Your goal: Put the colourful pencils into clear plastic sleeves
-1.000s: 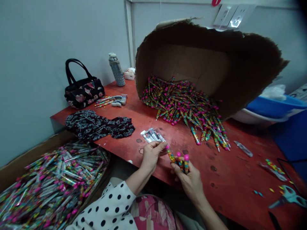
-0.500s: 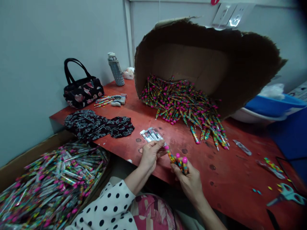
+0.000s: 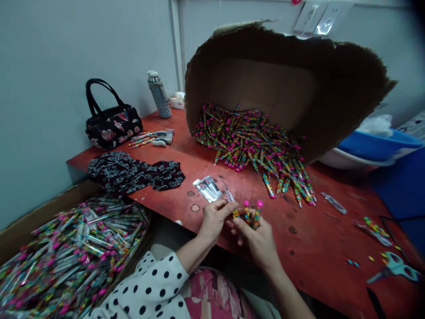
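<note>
My left hand (image 3: 214,221) is closed in a pinch at the upper end of a candy-filled tube (image 3: 236,214), whose cap is hidden by the fingers. A narrow clear plastic wrapper (image 3: 228,194) sticks up beyond those fingertips; whether it encloses the tube I cannot tell. My right hand (image 3: 260,241) is wrapped round the same tube's lower part and two more candy tubes (image 3: 256,214) with pink ball caps pointing up. Just beyond my left hand, silvery flat packets (image 3: 207,188) lie on the red table (image 3: 275,274).
A torn cardboard box (image 3: 345,75) on its side spills many candy tubes (image 3: 239,137). Wrapped tubes (image 3: 83,248) fill another box at lower left. Dark patterned cloth (image 3: 133,173), a handbag (image 3: 114,126), a flask (image 3: 159,95) and scissors (image 3: 395,268) lie or stand around.
My hands have come together. The tube's pink cap has passed out of sight behind my left fingers, and the clear wrapper now shows above them, apart from the silvery packets.
</note>
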### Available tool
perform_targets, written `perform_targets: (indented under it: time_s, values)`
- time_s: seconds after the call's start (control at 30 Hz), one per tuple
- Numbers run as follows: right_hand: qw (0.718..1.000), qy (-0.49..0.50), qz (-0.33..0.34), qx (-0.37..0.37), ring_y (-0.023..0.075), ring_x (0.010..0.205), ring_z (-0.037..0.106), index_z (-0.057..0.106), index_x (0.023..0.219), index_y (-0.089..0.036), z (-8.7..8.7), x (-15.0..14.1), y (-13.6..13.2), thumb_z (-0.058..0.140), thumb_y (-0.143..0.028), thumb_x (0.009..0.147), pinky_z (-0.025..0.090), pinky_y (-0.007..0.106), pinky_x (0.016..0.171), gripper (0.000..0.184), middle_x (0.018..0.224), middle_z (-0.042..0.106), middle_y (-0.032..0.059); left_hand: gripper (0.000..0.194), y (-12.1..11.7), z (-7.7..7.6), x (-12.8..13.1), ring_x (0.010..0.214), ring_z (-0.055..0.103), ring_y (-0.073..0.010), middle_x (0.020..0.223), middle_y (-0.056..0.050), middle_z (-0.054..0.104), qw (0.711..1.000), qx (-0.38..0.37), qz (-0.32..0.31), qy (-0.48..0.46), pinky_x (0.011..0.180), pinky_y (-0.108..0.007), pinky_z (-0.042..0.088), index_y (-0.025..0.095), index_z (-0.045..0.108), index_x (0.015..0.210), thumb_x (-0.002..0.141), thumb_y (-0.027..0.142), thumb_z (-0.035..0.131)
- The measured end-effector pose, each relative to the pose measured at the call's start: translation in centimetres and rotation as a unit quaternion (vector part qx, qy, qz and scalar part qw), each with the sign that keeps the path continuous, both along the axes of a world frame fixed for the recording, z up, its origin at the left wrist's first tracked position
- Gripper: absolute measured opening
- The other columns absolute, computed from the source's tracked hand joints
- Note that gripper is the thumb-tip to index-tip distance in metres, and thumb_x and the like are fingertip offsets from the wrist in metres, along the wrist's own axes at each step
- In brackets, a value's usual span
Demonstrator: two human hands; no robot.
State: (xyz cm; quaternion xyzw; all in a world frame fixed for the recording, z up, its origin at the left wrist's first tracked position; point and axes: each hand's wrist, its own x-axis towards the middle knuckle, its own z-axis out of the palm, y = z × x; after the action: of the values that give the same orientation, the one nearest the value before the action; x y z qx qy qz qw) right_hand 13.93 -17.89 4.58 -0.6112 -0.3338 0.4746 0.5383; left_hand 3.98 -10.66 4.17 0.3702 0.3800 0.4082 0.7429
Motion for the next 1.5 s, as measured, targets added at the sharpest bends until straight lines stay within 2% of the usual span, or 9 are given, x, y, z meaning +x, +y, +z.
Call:
perform_targets:
  time_s: [0.23,0.7,0.83,0.9,1.03,1.13,1.23,1.37,1.5]
  values:
    - [0.991,0.128,0.041,-0.017,0.0068,0.033,0.045,0.048,0.088,-0.017,-1.3,-0.5,-0.5,0.067,-0.036,0.071,0.034,0.015,0.032,0.032,0.049,0.058,-0.0040,0.020,0.7,0.2,-0.9,0.062,0.058,-0.0106,0.066,-0.001,0.063,0.992,-0.038,0.069,-0.095,0.061,-0.022,0.047,0.013,0.063,0.071,0.066,0.032,0.069]
    - [0.994,0.106,0.022,0.025,0.0085,0.040,0.049,0.051,0.084,-0.019,-1.4,-1.7,0.9,0.067,-0.037,0.070,0.034,0.016,0.031,0.028,0.061,0.059,-0.0028,0.028,-1.4,0.0,-0.8,0.040,0.054,-0.0120,0.052,-0.001,0.059,0.996,-0.055,-0.003,-0.063,0.041,-0.025,0.044,0.013,0.061,0.066,0.065,0.040,0.068]
    - [0.991,-0.104,0.072,0.035,0.0124,0.046,0.054,0.054,0.085,-0.019,-1.1,1.6,1.2,0.058,-0.037,0.077,0.041,0.021,0.040,0.020,0.061,0.060,-0.0011,0.027,-0.9,1.3,-4.8,0.060,0.062,-0.0143,0.065,-0.001,0.066,0.982,-0.026,0.174,-0.072,0.061,-0.027,0.051,0.016,0.063,0.065,0.059,0.041,0.072]
    - [0.943,-0.314,0.070,0.086,0.0163,0.062,0.059,0.058,0.086,-0.020,-0.6,5.4,2.2,0.055,-0.031,0.080,0.047,0.027,0.056,0.012,0.072,0.064,0.0024,0.048,-0.3,1.8,-8.2,0.066,0.064,-0.0186,0.068,-0.004,0.068,0.963,0.017,0.256,-0.086,0.067,-0.033,0.052,0.018,0.066,0.070,0.063,0.064,0.056]
    - [0.759,-0.612,0.150,0.161,0.0267,0.110,0.048,0.061,0.100,-0.018,0.5,14.0,5.6,0.050,-0.013,0.078,0.039,0.041,0.090,0.025,0.116,0.058,0.0128,0.064,1.2,1.1,-12.1,0.065,0.064,-0.0203,0.063,-0.006,0.067,0.934,0.090,0.344,-0.019,0.067,-0.036,0.052,0.016,0.067,0.070,0.065,0.074,0.040]
    - [0.646,-0.705,0.263,0.132,0.0299,0.124,0.035,0.061,0.108,-0.019,0.5,17.9,8.1,0.043,-0.003,0.077,0.034,0.048,0.093,0.039,0.132,0.047,0.0107,0.038,2.3,0.0,-10.4,0.081,0.063,-0.0206,0.086,-0.007,0.068,0.944,0.160,0.253,0.139,0.078,-0.035,0.048,0.019,0.068,0.086,0.071,0.052,0.056]
    - [0.598,-0.719,0.330,0.132,0.0272,0.127,0.031,0.060,0.108,-0.020,-0.5,19.3,9.3,0.039,-0.002,0.077,0.032,0.047,0.095,0.041,0.133,0.047,0.0087,0.031,4.0,-1.1,-6.5,0.095,0.057,-0.0214,0.102,-0.008,0.063,0.867,0.353,0.113,0.334,0.088,-0.034,0.041,0.022,0.065,0.099,0.075,0.041,0.058]
    - [0.625,-0.696,0.311,0.167,0.0250,0.124,0.037,0.058,0.102,-0.018,-2.2,18.9,8.9,0.035,-0.008,0.083,0.028,0.047,0.099,0.032,0.124,0.054,0.0103,0.025,6.5,-2.7,-2.6,0.098,0.051,-0.0244,0.099,-0.009,0.061,0.711,0.476,0.026,0.517,0.088,-0.040,0.038,0.021,0.065,0.095,0.076,0.037,0.058]
    - [0.781,-0.581,0.164,0.160,0.0234,0.092,0.059,0.052,0.103,-0.019,-3.0,15.2,7.3,0.042,-0.022,0.084,0.042,0.041,0.084,0.022,0.096,0.064,0.0104,0.018,7.4,-4.0,-1.9,0.090,0.052,-0.0226,0.089,-0.008,0.062,0.651,0.493,0.032,0.576,0.083,-0.040,0.040,0.019,0.066,0.078,0.081,0.030,0.052]
